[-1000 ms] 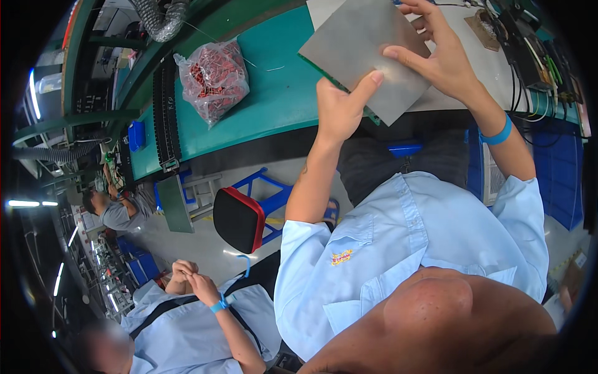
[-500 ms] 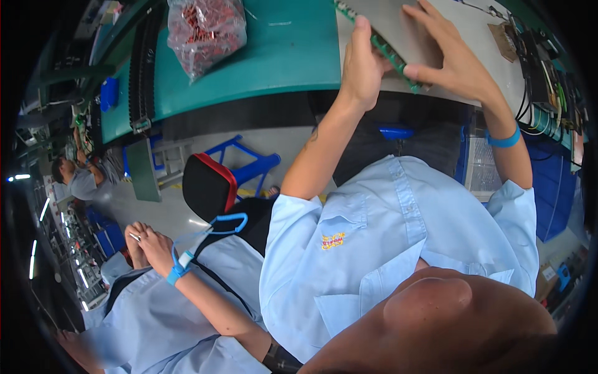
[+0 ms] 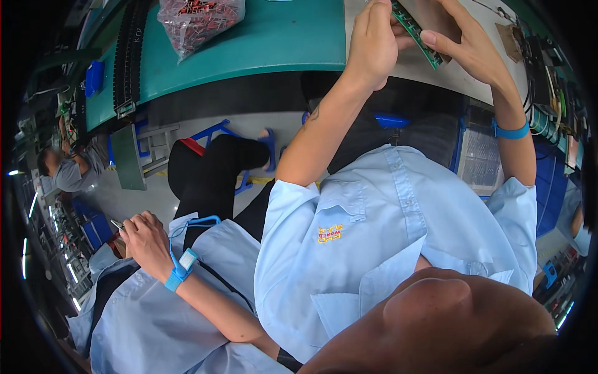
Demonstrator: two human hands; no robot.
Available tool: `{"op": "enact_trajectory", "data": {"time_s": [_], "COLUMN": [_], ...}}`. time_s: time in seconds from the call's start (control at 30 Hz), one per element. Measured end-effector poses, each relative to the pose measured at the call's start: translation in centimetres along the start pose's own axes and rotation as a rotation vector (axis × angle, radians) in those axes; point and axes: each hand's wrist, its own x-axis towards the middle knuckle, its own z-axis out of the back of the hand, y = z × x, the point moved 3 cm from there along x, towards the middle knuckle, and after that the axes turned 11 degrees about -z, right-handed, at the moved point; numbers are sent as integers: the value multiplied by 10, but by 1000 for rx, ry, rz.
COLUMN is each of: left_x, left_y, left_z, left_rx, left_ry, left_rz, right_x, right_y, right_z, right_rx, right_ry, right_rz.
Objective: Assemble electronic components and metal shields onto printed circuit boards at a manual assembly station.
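A green circuit board [image 3: 418, 35] stands tilted between my hands over the light part of the bench, with small parts along its visible edge. My left hand [image 3: 376, 45] is closed at the board's left side, some of its fingers reaching behind it. From the other side my right hand [image 3: 474, 45] grips the board, its thumb at the edge and the fingers running out past the top of the picture. A blue band [image 3: 512, 131] circles my right wrist. The board's upper end is partly cut off.
A clear bag of red parts [image 3: 198, 23] lies on the green bench mat [image 3: 274, 47]. Black cables and equipment [image 3: 541, 75] line the right side. Close on my left sits a co-worker, whose hand [image 3: 148, 243] holds a small metal tool. A black slotted rail [image 3: 128, 62] crosses the bench's left end.
The board and both hands have shifted up and slightly right in the picture, and the board looks steeper. The co-worker's legs now cover most of the red-edged chair.
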Motion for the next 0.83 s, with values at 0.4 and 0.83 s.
{"op": "enact_trajectory", "data": {"time_s": [0.4, 0.83], "left_x": [-7, -102], "left_y": [3, -19], "left_z": [-11, -50], "left_rx": [-147, -209], "left_ry": [62, 267], "left_rz": [39, -1], "right_x": [-21, -121], "right_y": [-4, -86], "right_z": [11, 85], "right_rx": [5, 794], "right_ry": [10, 245], "right_rz": [-83, 354]}}
